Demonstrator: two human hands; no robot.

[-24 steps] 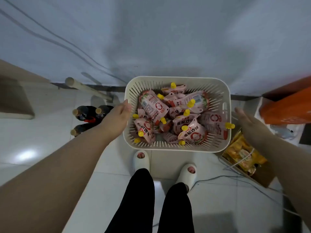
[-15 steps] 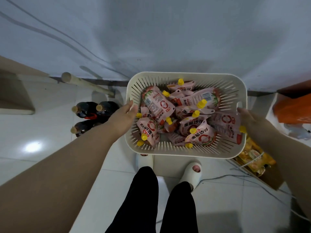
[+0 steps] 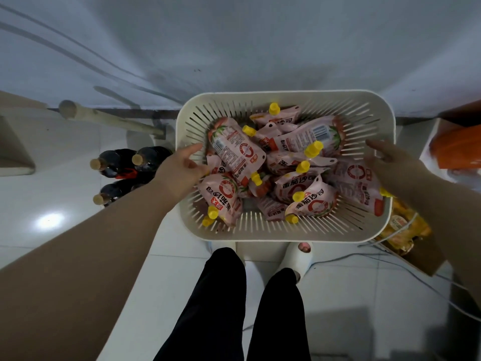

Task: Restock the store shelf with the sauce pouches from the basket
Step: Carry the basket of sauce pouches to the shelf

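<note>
Fetch step, probably: the white slotted basket (image 3: 286,234), full of tomato sauce pouches (image 3: 234,149), is gripped at its left rim by the left hand (image 3: 179,170). The right hand (image 3: 390,162) is at the right rim, hold can't be told (blurry). A level carry to the shelf is needed next.

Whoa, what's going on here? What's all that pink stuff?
A person is standing over a white basket piled with pink sauce pouches that have yellow caps. The left hand grips the basket's left rim. The right hand is at the right rim, but it is too blurred to tell its grip. Neither hand holds a pouch, and no shelf is in view.
</note>
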